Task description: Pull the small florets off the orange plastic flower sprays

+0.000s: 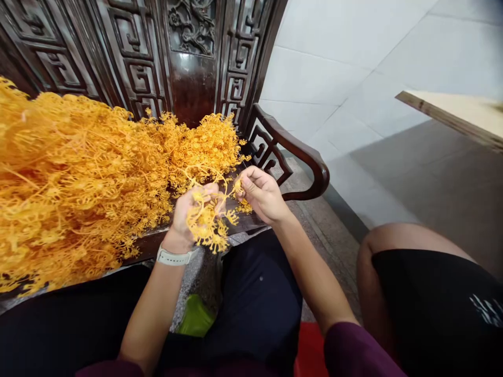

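A branching yellow plastic flower sprig [208, 225] is held in front of my lap, its curled tips hanging below my left hand [186, 207]. That hand is closed around the sprig's stems, and a pale watch band circles its wrist. My right hand [261, 193] pinches one small flower head [238, 186] of the sprig between thumb and fingers. Beyond both hands, a big heap of the same yellow sprigs [98, 162] covers the dark wooden bench seat. Part of the stems is hidden inside my left hand.
The bench's carved backrest [192, 89] rises behind the heap, and its curved armrest [306, 157] stands to the right. A board edge [451, 115] juts in at upper right. Another person's knee [408, 243] is close on the right. Something green [196, 317] lies below.
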Demonstrator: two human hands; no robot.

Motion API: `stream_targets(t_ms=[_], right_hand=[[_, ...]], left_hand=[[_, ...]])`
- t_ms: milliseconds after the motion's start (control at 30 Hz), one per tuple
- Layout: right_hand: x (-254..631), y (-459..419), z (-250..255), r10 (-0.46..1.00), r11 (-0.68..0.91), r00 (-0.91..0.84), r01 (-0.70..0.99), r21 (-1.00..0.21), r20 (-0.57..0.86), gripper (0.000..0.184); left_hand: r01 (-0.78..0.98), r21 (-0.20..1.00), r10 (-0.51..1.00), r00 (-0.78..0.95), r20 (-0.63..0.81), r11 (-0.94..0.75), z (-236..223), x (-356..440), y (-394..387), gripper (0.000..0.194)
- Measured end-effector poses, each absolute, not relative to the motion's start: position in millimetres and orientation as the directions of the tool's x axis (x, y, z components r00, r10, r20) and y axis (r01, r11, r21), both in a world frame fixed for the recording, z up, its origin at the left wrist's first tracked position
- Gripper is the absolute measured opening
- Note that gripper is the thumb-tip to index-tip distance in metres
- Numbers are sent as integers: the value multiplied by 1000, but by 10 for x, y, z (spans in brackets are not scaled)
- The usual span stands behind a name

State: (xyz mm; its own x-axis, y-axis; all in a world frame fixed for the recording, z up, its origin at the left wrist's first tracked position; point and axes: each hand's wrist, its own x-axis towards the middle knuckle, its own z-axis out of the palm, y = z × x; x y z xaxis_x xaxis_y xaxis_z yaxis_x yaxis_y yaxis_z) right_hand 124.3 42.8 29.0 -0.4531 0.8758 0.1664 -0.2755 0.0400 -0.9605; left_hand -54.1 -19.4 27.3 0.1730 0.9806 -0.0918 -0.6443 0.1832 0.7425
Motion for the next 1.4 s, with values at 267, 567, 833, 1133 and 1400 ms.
stream_targets(t_ms=[267, 567, 833, 1133, 1400], right_hand=[[1105, 376, 218, 897, 238, -317, -246, -940, 310, 35], [1206, 342, 297, 920, 262, -266, -125, -957, 287, 32], [1190, 273, 312, 855, 267, -416, -156, -951, 309, 28], [1119, 196, 344, 797, -131, -593, -355, -926, 115, 35], [1185, 173, 386, 698, -242, -702, -418, -875, 142, 32]], left_hand=[[-470, 882, 998, 37, 49, -26, 22, -218, -124, 38], [-171, 969, 974, 110, 196, -175, 86, -437, -123, 27], [-240, 959, 982, 75, 174, -152, -7, -442, -112, 47], [-329, 941, 984, 123, 128, -82, 10, -460, -208, 51], [-531, 846, 978, 195, 77, 39, 102, -428, -303, 58]])
